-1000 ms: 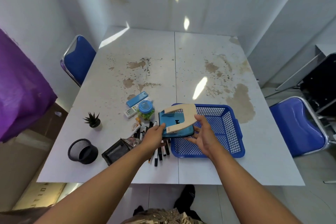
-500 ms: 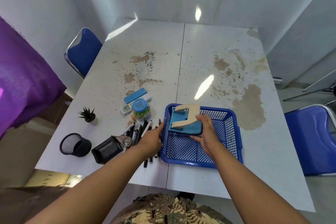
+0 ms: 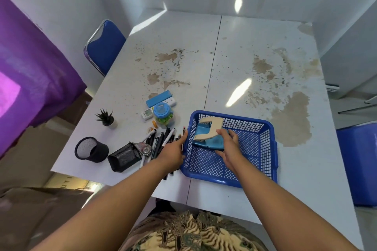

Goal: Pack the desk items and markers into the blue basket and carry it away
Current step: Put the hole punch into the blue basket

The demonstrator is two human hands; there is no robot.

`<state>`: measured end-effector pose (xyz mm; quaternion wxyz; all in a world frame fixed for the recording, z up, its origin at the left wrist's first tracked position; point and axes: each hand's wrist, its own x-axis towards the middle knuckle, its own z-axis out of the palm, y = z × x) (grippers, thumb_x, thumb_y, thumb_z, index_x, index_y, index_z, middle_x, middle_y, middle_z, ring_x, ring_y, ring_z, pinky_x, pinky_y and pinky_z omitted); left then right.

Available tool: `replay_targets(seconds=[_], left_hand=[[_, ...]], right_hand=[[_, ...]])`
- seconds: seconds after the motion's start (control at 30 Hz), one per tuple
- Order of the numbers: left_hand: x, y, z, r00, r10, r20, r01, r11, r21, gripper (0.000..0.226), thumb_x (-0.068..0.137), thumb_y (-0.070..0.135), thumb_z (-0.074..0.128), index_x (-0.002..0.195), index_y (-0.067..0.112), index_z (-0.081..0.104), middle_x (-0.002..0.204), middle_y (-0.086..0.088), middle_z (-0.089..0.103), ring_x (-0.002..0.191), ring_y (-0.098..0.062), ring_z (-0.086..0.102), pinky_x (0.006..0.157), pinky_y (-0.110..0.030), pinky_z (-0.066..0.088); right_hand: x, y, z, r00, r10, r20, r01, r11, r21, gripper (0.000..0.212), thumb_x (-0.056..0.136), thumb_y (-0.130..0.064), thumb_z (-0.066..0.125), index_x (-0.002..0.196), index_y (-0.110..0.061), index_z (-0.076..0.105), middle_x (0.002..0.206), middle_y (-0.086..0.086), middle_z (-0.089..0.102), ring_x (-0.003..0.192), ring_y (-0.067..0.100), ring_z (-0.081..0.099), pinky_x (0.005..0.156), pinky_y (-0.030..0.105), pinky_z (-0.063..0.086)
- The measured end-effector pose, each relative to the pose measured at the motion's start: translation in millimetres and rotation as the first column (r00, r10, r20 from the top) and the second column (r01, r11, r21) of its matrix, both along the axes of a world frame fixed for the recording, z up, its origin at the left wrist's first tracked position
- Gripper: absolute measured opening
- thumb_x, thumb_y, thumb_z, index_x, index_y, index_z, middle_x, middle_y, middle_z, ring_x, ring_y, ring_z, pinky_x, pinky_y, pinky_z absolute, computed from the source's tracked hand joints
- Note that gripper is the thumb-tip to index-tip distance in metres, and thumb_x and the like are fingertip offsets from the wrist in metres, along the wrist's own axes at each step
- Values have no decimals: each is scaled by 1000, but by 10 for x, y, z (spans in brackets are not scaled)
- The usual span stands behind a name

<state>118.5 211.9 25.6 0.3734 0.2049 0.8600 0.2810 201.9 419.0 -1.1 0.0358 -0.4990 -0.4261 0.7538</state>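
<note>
A blue-and-beige hole punch (image 3: 207, 136) is gripped by the right hand (image 3: 228, 145) inside the blue basket (image 3: 224, 179), at its far-left corner. The left hand (image 3: 173, 150) is held loosely open just left of the basket, above scattered markers (image 3: 162, 138).

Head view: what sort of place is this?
Likely a plain office or meeting room: a worn white table, blue metal-framed chair beside it, and stationery such as markers and a mesh pen cup.

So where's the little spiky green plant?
In the head view the spiky green plant stands on the left side of the white table, beyond the round black mesh cup and left of the blue-lidded jar.
</note>
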Motion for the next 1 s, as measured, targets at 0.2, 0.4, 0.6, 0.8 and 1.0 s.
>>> replay_targets(seconds=[0.2, 0.4, 0.6, 0.8, 1.0], left_hand=[[-45, -36, -51, 999, 5, 52, -5, 1000, -8, 103, 94, -2, 60, 160, 54, 5, 100, 2, 68, 90, -10, 64, 89, -25, 54], [-96, -59, -51, 997, -68, 31, 70, 995, -70, 105, 97, 5, 62, 160, 58, -3, 131, -6, 67, 105, -20, 67, 97, -34, 55], [-178, -93, -40, 983, -185, 2, 184, 973, -140, 102, 103, 25, 64, 157, 59, -16, 143, -5, 62, 116, -22, 65, 104, -44, 54], [-223, -102, -90, 972, -232, 17, 232, 960, -155, 103, 104, 29, 63, 153, 62, -21, 142, -9, 63, 115, -24, 65, 104, -46, 54], [-256, -139, -142, 969, -247, 10, 246, 960, -132, 103, 102, 32, 62, 145, 69, -24, 144, -10, 61, 115, -26, 66, 102, -46, 56]], right_hand=[[-74, 34, -76, 995, 77, 68, -84, 992, 96, 55, 87, -38, 79, 132, -22, 54, 118, 14, 72, 105, 31, 73, 98, 55, 60], [-71, 64, 173, 917, 341, 207, -390, 875, 286, 36, 96, -60, 52, 114, -34, 69, 112, -1, 72, 104, 23, 68, 99, 44, 54], [-174, 237, -719, 843, 411, 348, -511, 814, 277, 76, 76, -82, 29, 125, -37, 65, 120, 5, 72, 106, 29, 68, 105, 51, 50], [-265, 92, -490, 854, 345, 389, -458, 853, 250, 68, 89, -73, 39, 133, -26, 59, 122, 10, 69, 106, 30, 68, 105, 49, 51], [-223, -14, 23, 874, 333, 354, -455, 816, 356, 40, 109, -42, 48, 139, -15, 51, 119, 8, 68, 97, 22, 67, 76, 34, 53]])
